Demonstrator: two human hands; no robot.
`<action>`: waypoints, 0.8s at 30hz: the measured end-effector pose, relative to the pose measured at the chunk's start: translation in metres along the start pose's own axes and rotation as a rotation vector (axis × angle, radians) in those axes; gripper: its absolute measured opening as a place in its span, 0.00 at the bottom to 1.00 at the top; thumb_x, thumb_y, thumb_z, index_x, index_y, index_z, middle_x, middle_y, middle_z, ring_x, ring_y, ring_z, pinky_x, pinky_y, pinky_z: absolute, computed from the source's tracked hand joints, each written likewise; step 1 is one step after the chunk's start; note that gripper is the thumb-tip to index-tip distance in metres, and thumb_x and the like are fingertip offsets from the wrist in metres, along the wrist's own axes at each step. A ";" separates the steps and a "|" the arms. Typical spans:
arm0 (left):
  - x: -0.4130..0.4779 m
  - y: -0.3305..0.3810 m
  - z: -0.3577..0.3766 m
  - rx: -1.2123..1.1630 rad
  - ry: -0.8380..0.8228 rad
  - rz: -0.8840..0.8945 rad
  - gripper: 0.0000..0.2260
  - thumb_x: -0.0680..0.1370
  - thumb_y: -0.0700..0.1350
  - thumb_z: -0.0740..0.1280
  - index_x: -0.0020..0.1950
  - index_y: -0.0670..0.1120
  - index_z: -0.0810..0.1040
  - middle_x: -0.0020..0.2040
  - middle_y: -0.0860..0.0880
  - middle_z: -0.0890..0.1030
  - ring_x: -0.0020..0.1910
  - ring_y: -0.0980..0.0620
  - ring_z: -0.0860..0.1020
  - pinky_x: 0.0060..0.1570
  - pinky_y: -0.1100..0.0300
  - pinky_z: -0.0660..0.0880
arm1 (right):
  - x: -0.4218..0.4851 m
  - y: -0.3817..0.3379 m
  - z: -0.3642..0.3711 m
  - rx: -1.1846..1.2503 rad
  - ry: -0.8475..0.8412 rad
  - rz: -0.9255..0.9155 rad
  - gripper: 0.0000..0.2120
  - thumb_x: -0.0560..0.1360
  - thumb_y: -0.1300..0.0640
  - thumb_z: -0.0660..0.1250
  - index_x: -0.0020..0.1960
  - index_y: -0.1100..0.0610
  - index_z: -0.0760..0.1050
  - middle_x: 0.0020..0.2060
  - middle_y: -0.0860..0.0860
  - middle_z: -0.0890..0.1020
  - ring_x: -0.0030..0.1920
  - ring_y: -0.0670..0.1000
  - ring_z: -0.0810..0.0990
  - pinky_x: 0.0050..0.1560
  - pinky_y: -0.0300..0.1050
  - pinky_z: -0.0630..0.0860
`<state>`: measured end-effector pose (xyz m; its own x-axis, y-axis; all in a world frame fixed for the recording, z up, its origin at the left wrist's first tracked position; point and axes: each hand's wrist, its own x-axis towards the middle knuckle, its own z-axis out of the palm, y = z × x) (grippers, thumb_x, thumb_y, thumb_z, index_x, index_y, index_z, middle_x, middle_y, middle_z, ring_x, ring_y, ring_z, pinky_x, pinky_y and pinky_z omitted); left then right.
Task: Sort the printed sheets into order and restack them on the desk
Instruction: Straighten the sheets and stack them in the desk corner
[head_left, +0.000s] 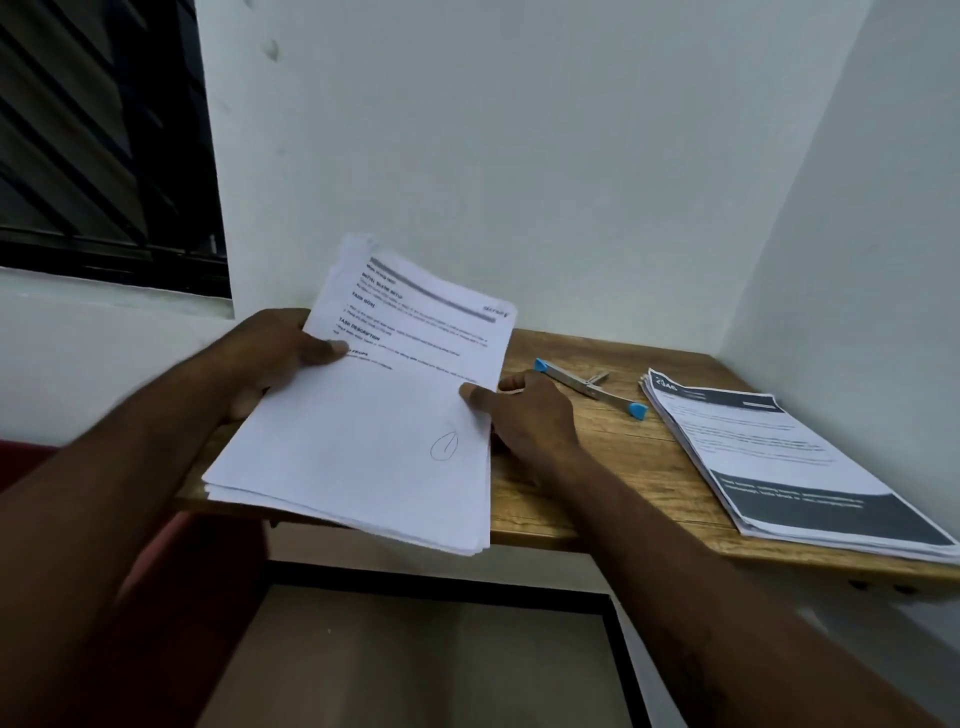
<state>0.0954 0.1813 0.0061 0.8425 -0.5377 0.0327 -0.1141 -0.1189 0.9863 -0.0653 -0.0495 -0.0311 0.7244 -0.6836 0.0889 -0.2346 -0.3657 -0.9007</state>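
Spanning the right of the view, a wooden desk (597, 467) is sitting in a white wall corner. A sheaf of printed sheets (374, 426) is hanging tilted over the desk's near left edge. A second pile (779, 457) is lying flat at the desk's right end. The left hand (275, 358) is gripping the sheaf's left edge, thumb on top; the right hand (524, 415) is pinching its right edge. A metal stapler (592, 387), blue-tipped, is lying between the right hand and the pile.
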 end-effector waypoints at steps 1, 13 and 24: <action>-0.004 0.003 0.004 -0.040 -0.012 0.035 0.11 0.80 0.37 0.71 0.62 0.43 0.83 0.56 0.43 0.87 0.55 0.39 0.86 0.59 0.43 0.81 | 0.001 -0.001 -0.006 0.102 -0.088 0.024 0.22 0.71 0.42 0.79 0.59 0.51 0.79 0.53 0.48 0.87 0.47 0.49 0.88 0.53 0.52 0.85; -0.021 0.033 0.058 -0.400 -0.193 0.029 0.19 0.77 0.47 0.71 0.67 0.42 0.81 0.60 0.41 0.86 0.58 0.38 0.85 0.54 0.44 0.84 | 0.010 -0.021 -0.060 0.431 -0.149 -0.149 0.16 0.76 0.65 0.75 0.63 0.60 0.83 0.54 0.54 0.88 0.55 0.59 0.88 0.60 0.59 0.83; -0.014 0.059 0.138 -0.155 0.062 0.361 0.05 0.79 0.45 0.74 0.53 0.55 0.85 0.52 0.51 0.88 0.52 0.48 0.87 0.58 0.44 0.83 | 0.007 -0.050 -0.095 0.233 0.273 -0.391 0.07 0.79 0.54 0.72 0.55 0.45 0.80 0.48 0.41 0.85 0.50 0.46 0.84 0.53 0.48 0.82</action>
<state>0.0048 0.0667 0.0419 0.7933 -0.4702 0.3868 -0.3321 0.1983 0.9222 -0.1102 -0.0957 0.0547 0.5269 -0.6752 0.5162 0.1915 -0.4974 -0.8461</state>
